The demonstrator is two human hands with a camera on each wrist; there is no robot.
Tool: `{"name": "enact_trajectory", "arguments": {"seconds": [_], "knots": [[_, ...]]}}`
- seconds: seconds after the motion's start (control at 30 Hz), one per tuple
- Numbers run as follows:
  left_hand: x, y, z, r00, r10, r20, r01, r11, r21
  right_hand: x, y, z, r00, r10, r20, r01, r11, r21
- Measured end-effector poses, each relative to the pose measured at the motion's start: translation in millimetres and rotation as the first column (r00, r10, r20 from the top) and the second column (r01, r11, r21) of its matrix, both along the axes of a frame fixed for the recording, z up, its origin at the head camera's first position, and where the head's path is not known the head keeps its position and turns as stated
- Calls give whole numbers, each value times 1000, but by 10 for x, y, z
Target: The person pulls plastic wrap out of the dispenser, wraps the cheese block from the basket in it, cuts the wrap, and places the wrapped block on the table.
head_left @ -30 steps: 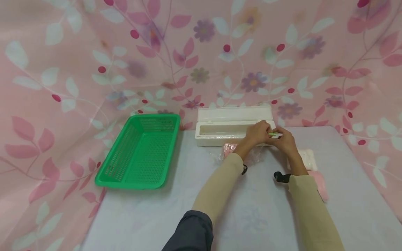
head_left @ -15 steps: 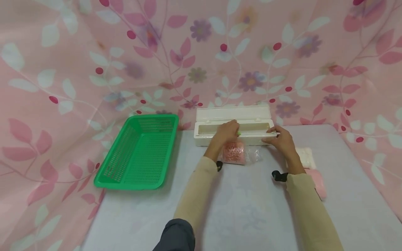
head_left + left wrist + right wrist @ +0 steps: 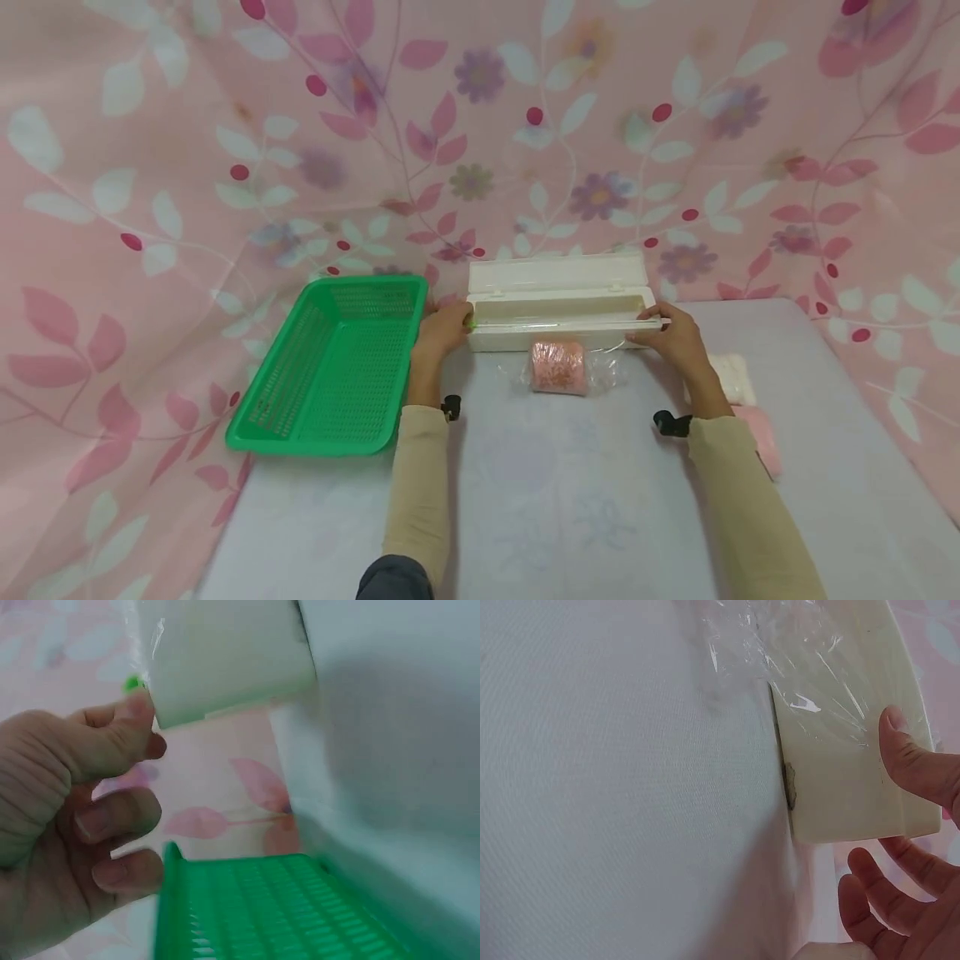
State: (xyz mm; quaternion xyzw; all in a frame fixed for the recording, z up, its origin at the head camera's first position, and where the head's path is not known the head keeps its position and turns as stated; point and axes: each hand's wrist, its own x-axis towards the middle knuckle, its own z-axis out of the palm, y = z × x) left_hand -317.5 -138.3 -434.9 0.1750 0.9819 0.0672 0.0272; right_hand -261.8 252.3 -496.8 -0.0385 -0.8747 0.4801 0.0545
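Observation:
A long white box (image 3: 498, 342) with its lid (image 3: 555, 272) raised stands at the back of the table; it looks like a cling film dispenser, with a thin rail (image 3: 585, 324) along its front edge. My left hand (image 3: 444, 329) is at the box's left end, thumb and forefinger pinching a small green slider (image 3: 133, 683), mostly hidden. My right hand (image 3: 675, 342) grips the right end, thumb on the front face in the right wrist view, other fingers past the end. Before the box lies a pink patterned item (image 3: 558, 367) wrapped in clear plastic film (image 3: 810, 667).
A green plastic basket (image 3: 352, 446) stands left of the box, close beside my left forearm. On the right, partly behind my right wrist, lie a white block-like item (image 3: 733, 377) and a pink flat item (image 3: 761, 437). A floral curtain (image 3: 480, 150) hangs behind the table.
My left hand has moved left along the box's front rail with the green slider, from beside the right hand to the left end. My right hand has stayed at the right end.

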Motion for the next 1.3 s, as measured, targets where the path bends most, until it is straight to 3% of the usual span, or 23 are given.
{"name": "enact_trajectory", "arguments": {"seconds": [0.3, 0.43, 0.7, 0.8, 0.9, 0.97, 1.0, 1.13, 1.2, 1.3], "knots": [[49, -82, -2, 999, 20, 33, -23, 997, 79, 11, -59, -19, 1000, 6, 9, -6, 1000, -8], [139, -61, -27, 994, 101, 36, -105, 981, 163, 42, -59, 0, 999, 9, 38, -10, 1000, 16], [241, -49, -126, 963, 254, -90, -221, 934, 279, 104, -92, 24, 999, 38, 16, -39, 994, 107], [315, 3, -165, 933, 352, -70, -306, 882, 359, 181, -110, 28, 999, -37, 25, 35, 996, 85], [429, 91, -191, 881, 473, 7, -427, 791, 439, 267, -120, 59, 991, -117, 62, 110, 988, 110], [494, 153, -225, 853, 513, 98, -490, 721, 490, 312, -120, 83, 985, -145, 91, 130, 979, 155], [517, 184, -255, 846, 515, 137, -507, 698, 505, 328, -119, 92, 983, -148, 108, 128, 977, 170], [543, 294, -438, 847, 473, 243, -517, 625, 585, 345, -128, 71, 985, -105, 134, 79, 980, 184], [532, 345, -526, 858, 454, 239, -492, 598, 632, 330, -143, 31, 989, -85, 125, 64, 985, 161], [513, 416, -606, 866, 443, 230, -455, 510, 730, 299, -175, -29, 994, -83, 68, 75, 991, 112]]}}
